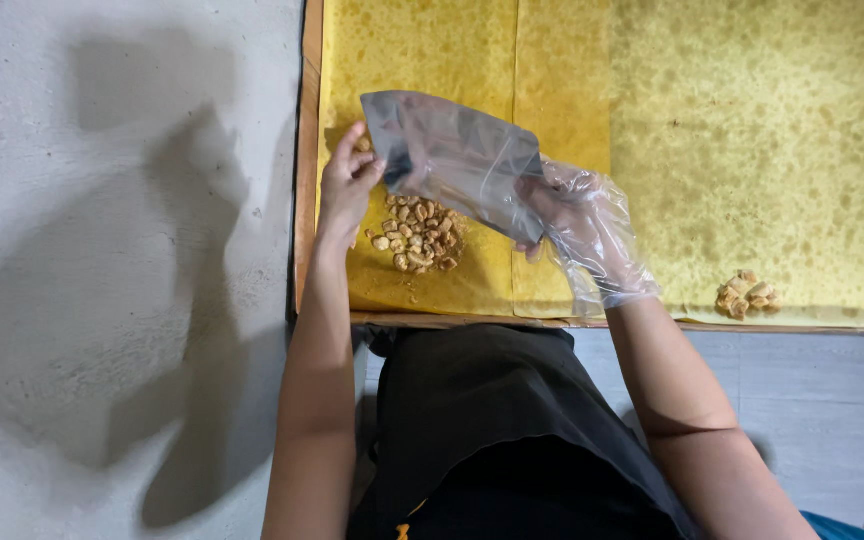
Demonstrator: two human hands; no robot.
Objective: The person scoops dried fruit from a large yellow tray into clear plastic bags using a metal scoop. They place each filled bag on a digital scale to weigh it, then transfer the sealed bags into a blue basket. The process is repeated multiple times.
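**Hands hold a clear bag over a heap of fried snack pieces**

Fingers of the left hand, which is bare, pinch the left edge of a clear plastic bag, thumb and fingertips closed on the film near its upper corner. The right hand wears a loose transparent disposable glove and grips the bag's opposite, lower right end, the fingers curled into the film so that part of the hand shows through it. Between the two hands the bag hangs slanted, its left end higher in the picture than its right, raised off the surface. Whether anything lies inside the bag cannot be told.

Just below the bag, and partly behind its lower edge, lies a heap of small golden-brown snack pieces, spread loosely on yellow, oil-spotted paper. One or two stray pieces show beside the left fingertips. A second, smaller pile of pieces sits well apart to the right, near the front edge of the paper.

The paper lines a wooden tray, whose brown rim runs along the left side and the near edge. Left of the tray is a pale grey concrete surface crossed by dark shadows. Nearest the camera, the person's black clothing fills the space between the forearms.
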